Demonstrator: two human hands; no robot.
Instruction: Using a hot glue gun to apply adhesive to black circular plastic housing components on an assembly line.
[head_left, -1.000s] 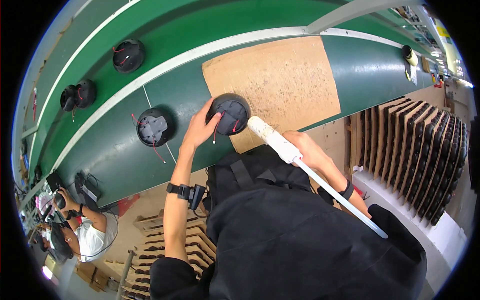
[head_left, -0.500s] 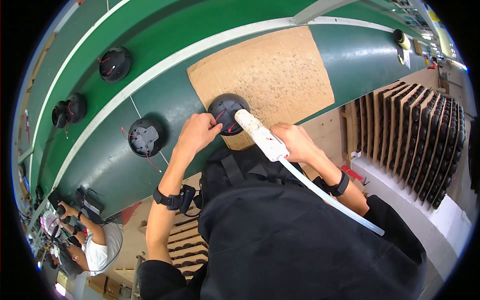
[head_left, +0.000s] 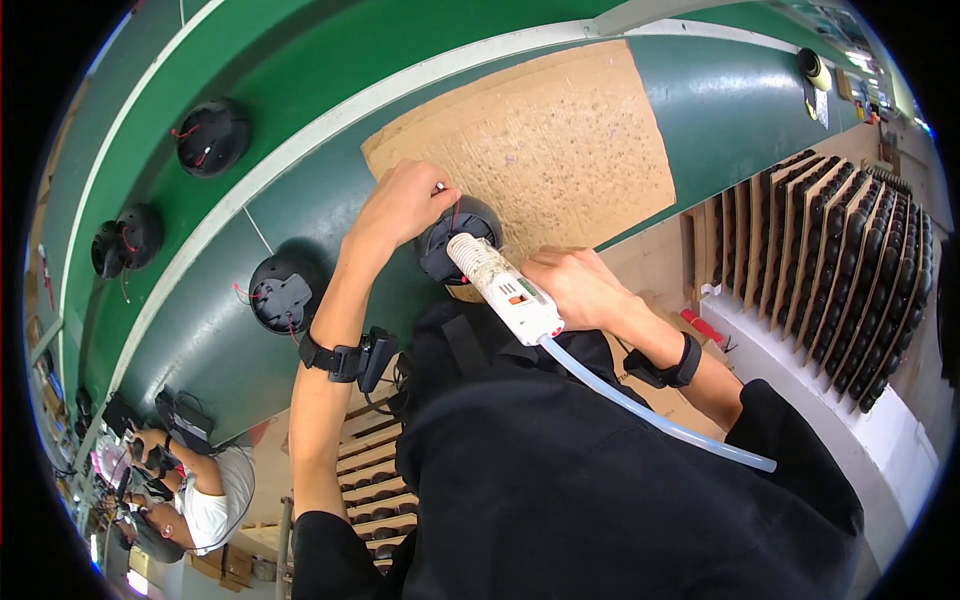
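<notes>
On the front edge of a cardboard sheet (head_left: 560, 140) sits a round black plastic housing (head_left: 437, 250). My left hand (head_left: 405, 205) is closed above its far side, pinching a thin red wire (head_left: 456, 215) that rises from the housing; a small light tip shows at the fingers. My right hand (head_left: 580, 288) is wrapped around a white hot glue gun (head_left: 520, 305). Its nozzle end points down over the housing and hides part of the inside. A translucent glue stick (head_left: 650, 405) trails from the gun's back end toward my right arm.
Another black housing (head_left: 283, 295) with red wires lies left on the green bench. Several more, including one (head_left: 213, 138), rest on the brighter green strip beyond the white rail (head_left: 330, 120). Racks of black round parts (head_left: 830, 270) stand at right. A co-worker (head_left: 205, 495) sits at lower left.
My left hand has moved up and away from me, lifting the red wire. The glue gun has shifted slightly nearer and left, and rolled so its other side shows.
</notes>
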